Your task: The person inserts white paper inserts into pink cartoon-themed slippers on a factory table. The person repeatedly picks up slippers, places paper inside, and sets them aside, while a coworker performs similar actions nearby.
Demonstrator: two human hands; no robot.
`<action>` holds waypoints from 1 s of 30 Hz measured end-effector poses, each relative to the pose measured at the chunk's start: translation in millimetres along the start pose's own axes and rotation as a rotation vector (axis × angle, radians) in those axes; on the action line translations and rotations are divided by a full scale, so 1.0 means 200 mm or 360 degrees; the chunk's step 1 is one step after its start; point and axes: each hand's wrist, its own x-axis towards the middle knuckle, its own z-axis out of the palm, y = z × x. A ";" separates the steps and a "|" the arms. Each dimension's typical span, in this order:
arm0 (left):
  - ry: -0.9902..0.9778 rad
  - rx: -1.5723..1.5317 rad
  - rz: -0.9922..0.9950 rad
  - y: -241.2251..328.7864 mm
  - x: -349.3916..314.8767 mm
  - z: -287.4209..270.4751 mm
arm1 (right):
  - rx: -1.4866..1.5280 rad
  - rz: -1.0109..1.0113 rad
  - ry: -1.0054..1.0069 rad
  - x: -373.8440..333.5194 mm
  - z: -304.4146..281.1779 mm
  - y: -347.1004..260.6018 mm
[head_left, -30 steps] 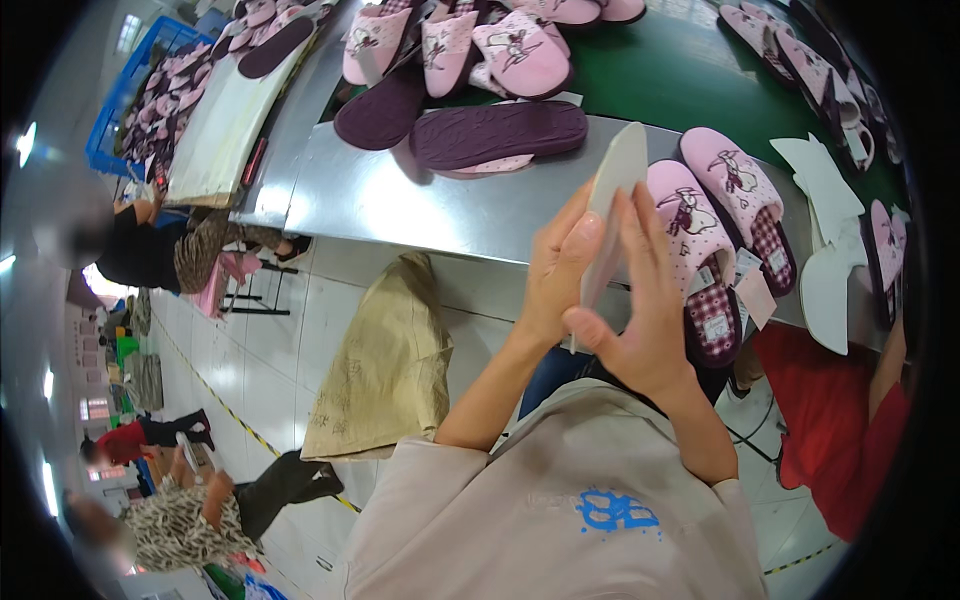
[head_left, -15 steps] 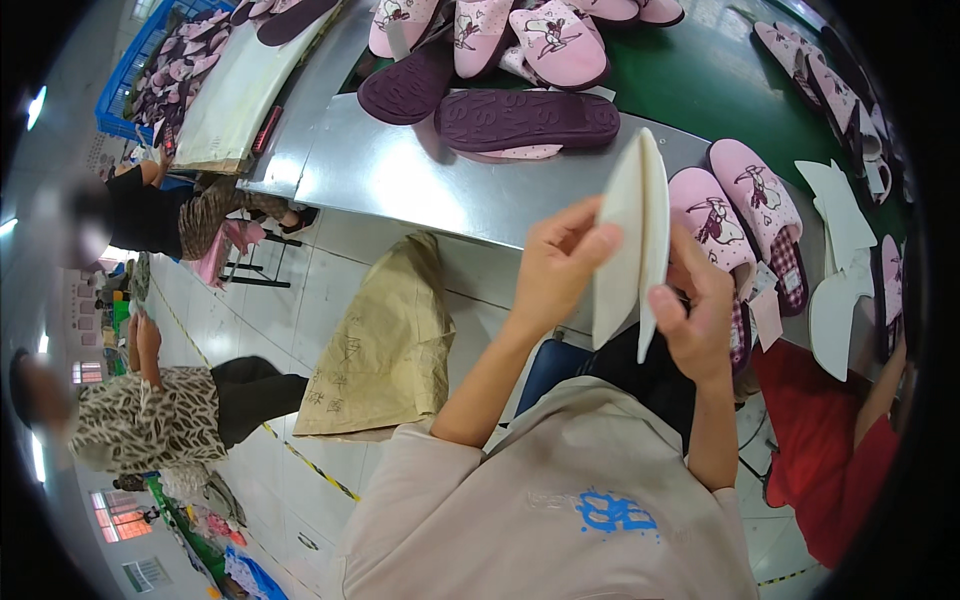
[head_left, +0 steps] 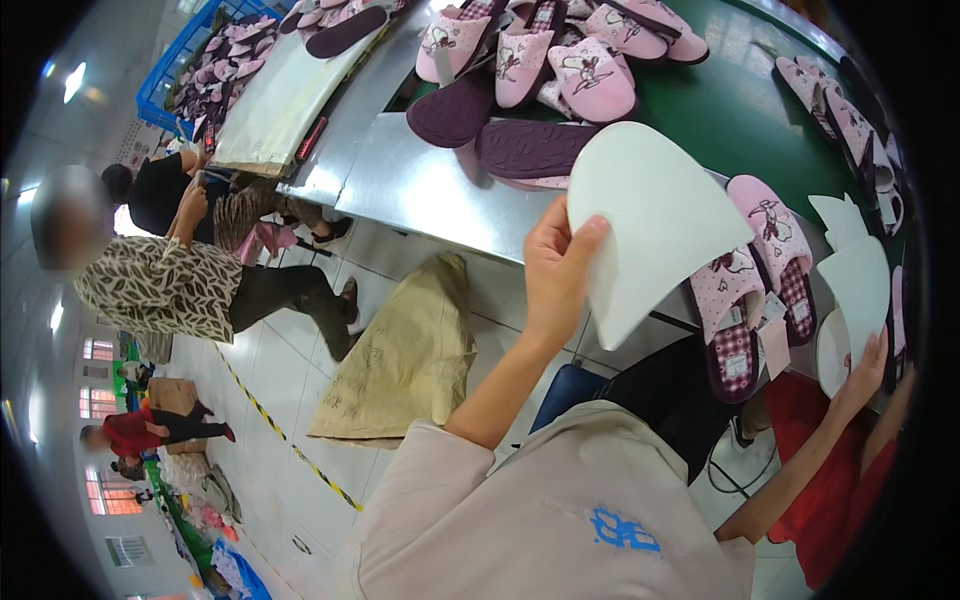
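My left hand (head_left: 562, 275) grips a stiff white curved sheet (head_left: 655, 215) by its left edge, thumb on the face toward me. It is held up over the table's near edge, broad rounded end upward and narrower end down. My right hand (head_left: 866, 372) is stretched out to the far right, its fingers closed on the lower end of another white curved sheet (head_left: 858, 285). That sheet is among similar white pieces. A pink slipper (head_left: 730, 300) with a checked insole and its mate (head_left: 778, 225) lie between my hands, tags hanging from them.
Pink slippers (head_left: 595, 80) pile up on the metal and green table (head_left: 400, 190), some showing dark soles. More slippers (head_left: 850, 130) stand at the far right. A person in red (head_left: 800, 500) is close on my right. A brown sack (head_left: 400, 360) lies left; people stand beyond.
My right hand has left the white sheets held in front of me and moved far right to the other sheets. My left hand now holds its sheet alone, turned face-on. My view has shifted.
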 end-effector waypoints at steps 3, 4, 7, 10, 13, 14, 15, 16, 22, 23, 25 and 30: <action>-0.0140 -0.0095 -0.0089 -0.05 0.01 0.14 | -0.0421 -0.0501 -0.0075 0.13 -0.15 0.31; -0.0202 -0.0071 -0.0129 -0.06 0.01 0.16 | -0.0753 -0.0612 -0.0030 0.10 -0.16 0.28; -0.0327 -0.0105 -0.0233 -0.09 -0.01 0.27 | -0.1368 -0.0902 0.0035 -0.14 -0.01 -0.18; -0.0495 -0.0076 -0.0375 -0.14 -0.03 0.39 | -0.0702 -0.0838 -0.0080 -0.47 0.17 -0.58; -0.0771 -0.0093 -0.0505 -0.19 -0.09 0.46 | -0.0801 -0.1112 -0.0209 -0.62 0.26 -0.67; -0.0892 -0.0134 -0.0556 -0.24 -0.11 0.48 | -0.0773 -0.1255 -0.0245 -0.65 0.29 -0.65; -0.1088 -0.0009 -0.0703 -0.25 -0.11 0.46 | -0.0638 -0.1291 -0.0247 -0.67 0.32 -0.65; -0.1042 -0.0045 -0.0629 -0.26 -0.14 0.48 | -0.0525 -0.1333 -0.0244 -0.67 0.35 -0.67; -0.1013 0.0155 -0.0284 -0.24 -0.27 0.45 | -0.0326 -0.1022 -0.0178 -0.78 0.42 -0.79; -0.0982 0.0205 -0.0274 -0.25 -0.27 0.45 | -0.0229 -0.0944 -0.0201 -0.83 0.42 -0.79; -0.0924 0.0295 -0.0266 -0.27 -0.27 0.45 | 0.0082 -0.0723 -0.0279 -0.91 0.44 -0.77; -0.0767 -0.0038 -0.0344 -0.26 -0.27 0.58 | 0.0540 -0.0247 -0.0591 -1.09 0.54 -0.81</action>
